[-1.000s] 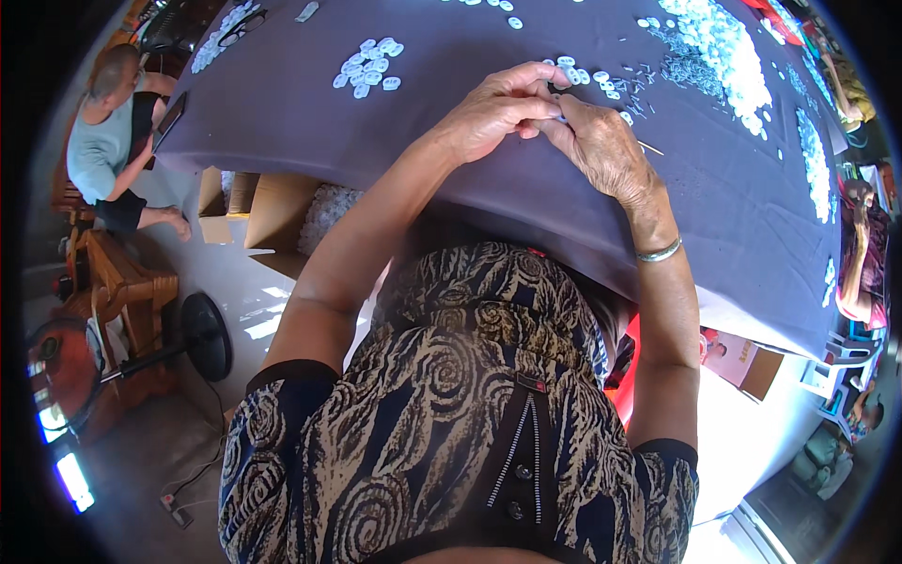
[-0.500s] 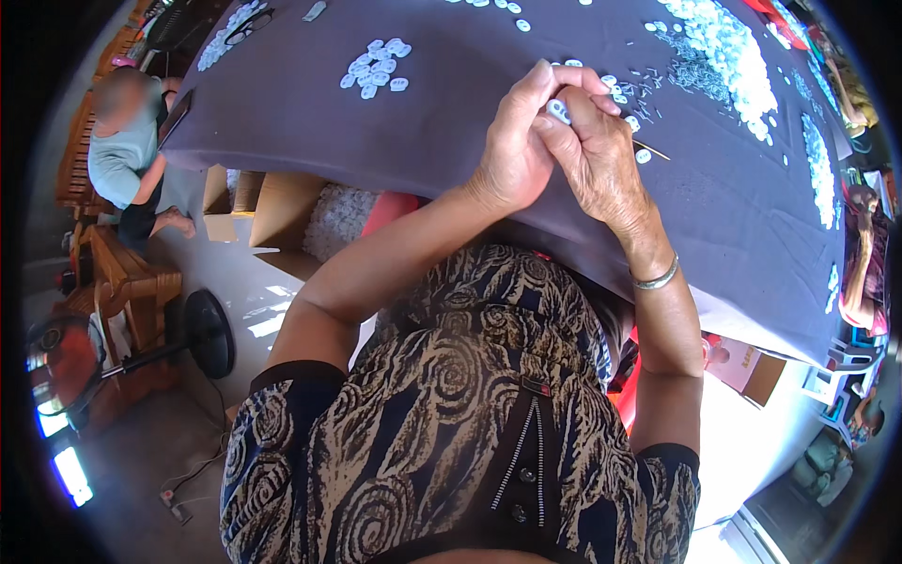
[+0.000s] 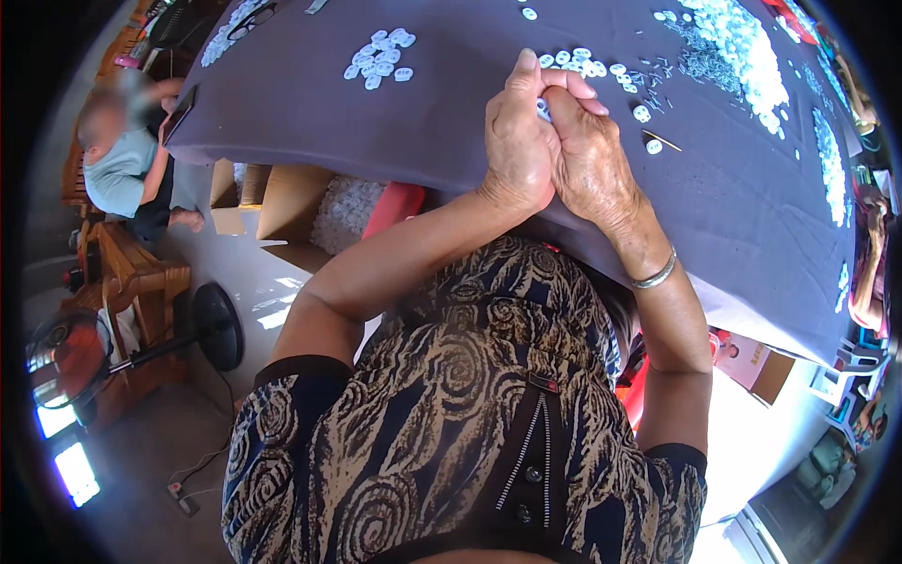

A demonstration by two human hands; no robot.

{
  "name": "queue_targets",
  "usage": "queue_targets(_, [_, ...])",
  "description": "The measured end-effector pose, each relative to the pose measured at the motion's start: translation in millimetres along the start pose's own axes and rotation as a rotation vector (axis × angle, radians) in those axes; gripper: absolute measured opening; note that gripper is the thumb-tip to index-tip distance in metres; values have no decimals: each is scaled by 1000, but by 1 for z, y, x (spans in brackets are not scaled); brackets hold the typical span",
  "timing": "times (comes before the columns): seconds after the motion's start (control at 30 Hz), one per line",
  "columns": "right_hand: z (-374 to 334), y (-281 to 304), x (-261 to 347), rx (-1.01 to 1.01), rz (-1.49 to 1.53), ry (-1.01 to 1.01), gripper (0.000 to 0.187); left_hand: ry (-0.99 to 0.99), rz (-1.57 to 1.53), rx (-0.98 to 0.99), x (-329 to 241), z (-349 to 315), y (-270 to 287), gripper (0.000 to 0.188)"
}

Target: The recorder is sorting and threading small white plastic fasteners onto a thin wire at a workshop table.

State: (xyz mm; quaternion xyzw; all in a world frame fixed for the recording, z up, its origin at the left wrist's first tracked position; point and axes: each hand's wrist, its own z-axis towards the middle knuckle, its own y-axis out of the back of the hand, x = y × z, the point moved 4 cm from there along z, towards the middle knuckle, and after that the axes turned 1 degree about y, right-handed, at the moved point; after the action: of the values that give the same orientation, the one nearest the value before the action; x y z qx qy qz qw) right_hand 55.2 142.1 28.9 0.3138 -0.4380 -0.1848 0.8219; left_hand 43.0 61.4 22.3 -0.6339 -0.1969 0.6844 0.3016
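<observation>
Over the near edge of the cloth-covered table (image 3: 442, 122), my left hand (image 3: 517, 141) and my right hand (image 3: 592, 155) are pressed together. Between them shows part of a small white plastic piece (image 3: 543, 110) with dark spots or holes. The fingers of both hands are closed around it; most of the piece is hidden. Just beyond my fingers lies a cluster of similar white pieces (image 3: 583, 64). To the right of my right hand are a thin brown stick (image 3: 665, 140), a single white piece (image 3: 654, 147) and scattered small metal pins (image 3: 653, 80).
A large heap of white pieces (image 3: 752, 66) lies at the far right beside a pile of pins (image 3: 709, 70). Another group (image 3: 379, 58) sits left of centre. Below the table's left edge stands a cardboard box (image 3: 287, 202). At left are a seated person (image 3: 127, 164) and a fan (image 3: 70, 362).
My hands have closed more tightly together and shifted slightly up and left in the view. The white piece between them is now more covered. The seated person has moved an arm.
</observation>
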Motion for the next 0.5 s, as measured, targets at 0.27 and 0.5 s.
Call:
queue_targets(0.27, [2, -3, -1, 8, -38, -12, 26, 41, 39, -46, 7, 5, 8, 49])
queue_targets(0.5, [4, -14, -15, -8, -93, 14, 22, 137, -38, -116, 23, 13, 22, 44])
